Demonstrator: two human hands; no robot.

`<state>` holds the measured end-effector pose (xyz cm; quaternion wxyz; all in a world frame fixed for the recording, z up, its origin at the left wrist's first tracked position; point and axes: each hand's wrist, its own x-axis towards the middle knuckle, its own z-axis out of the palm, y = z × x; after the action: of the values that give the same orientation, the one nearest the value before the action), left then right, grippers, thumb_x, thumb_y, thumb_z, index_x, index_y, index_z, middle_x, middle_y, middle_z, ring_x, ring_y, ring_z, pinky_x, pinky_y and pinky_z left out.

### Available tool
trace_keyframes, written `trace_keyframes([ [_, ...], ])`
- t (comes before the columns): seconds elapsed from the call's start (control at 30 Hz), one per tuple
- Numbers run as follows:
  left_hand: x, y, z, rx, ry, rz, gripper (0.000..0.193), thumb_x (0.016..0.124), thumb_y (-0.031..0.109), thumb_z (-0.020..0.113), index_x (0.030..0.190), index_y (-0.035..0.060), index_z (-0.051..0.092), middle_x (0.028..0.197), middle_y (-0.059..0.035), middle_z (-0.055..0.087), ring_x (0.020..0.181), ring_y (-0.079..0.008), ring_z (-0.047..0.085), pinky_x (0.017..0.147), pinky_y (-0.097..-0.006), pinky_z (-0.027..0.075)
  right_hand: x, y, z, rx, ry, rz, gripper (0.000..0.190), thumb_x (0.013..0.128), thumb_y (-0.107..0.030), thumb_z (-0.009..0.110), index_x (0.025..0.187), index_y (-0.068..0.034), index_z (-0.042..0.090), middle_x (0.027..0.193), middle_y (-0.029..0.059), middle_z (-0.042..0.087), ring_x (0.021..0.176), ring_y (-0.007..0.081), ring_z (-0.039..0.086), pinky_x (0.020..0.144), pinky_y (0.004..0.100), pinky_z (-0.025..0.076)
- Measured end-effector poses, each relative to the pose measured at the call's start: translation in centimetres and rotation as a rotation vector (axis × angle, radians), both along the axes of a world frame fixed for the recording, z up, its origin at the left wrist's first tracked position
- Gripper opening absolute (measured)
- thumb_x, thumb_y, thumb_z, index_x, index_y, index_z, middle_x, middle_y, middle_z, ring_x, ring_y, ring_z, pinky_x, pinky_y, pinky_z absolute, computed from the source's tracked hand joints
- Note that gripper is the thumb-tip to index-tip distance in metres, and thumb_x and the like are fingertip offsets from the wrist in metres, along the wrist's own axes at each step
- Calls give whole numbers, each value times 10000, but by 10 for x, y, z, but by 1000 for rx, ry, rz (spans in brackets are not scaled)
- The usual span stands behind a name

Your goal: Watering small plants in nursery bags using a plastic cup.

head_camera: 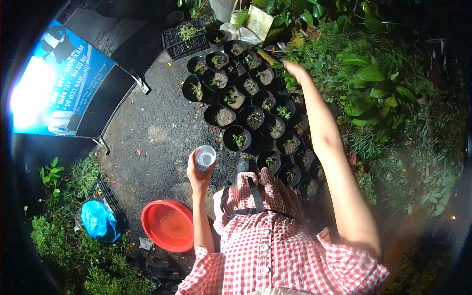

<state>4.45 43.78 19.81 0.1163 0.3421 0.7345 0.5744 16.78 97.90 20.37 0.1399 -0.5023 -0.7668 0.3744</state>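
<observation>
My left hand point(198, 172) holds a clear plastic cup point(205, 156) by its side above the dark paved ground, with the cup's mouth facing up. Whether the cup has liquid in it is hard to tell. My right arm stretches far forward over a cluster of black plant pots point(228, 139). Most of these pots hold soil, and small green seedlings point(239, 140) grow in several. My right hand point(294, 70) is at the far right side of the cluster, beside leafy plants. Its fingers are small and unclear, so I cannot see whether anything is in them.
A red plastic basin point(146, 223) sits on the ground at left, with a blue plastic bag point(97, 219) beyond it. A black seedling tray point(169, 46) lies behind the pots. Dense foliage point(368, 73) borders the right. A blue banner point(94, 79) with writing stands on a metal frame at upper left.
</observation>
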Motion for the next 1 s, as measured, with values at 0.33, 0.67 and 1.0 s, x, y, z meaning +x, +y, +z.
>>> trace_keyframes([
  [0.33,-4,-15,2,-155,219,-197,601,545,81,746,1095,42,508,1018,-140,506,927,-327,493,794,-398,420,25,-279,-46,-338,229,10,381,860,-363,468,1092,-79,568,1075,83,592,1011,192,545,875,313,413],
  [0.67,57,62,61,-55,237,-473,845,533,56,719,1303,179,396,1035,-140,481,917,-296,528,784,-347,462,21,-388,-18,-839,1212,-332,549,880,-481,356,1066,-10,568,1083,112,588,1025,197,540,929,330,378],
  [1.0,76,71,73,-276,528,-521,889,586,147,691,1364,245,273,1041,-162,449,928,-330,487,827,-394,390,41,-389,8,-781,1397,-608,261,878,-109,385,1050,34,521,1100,140,570,1016,208,540,900,313,416],
])
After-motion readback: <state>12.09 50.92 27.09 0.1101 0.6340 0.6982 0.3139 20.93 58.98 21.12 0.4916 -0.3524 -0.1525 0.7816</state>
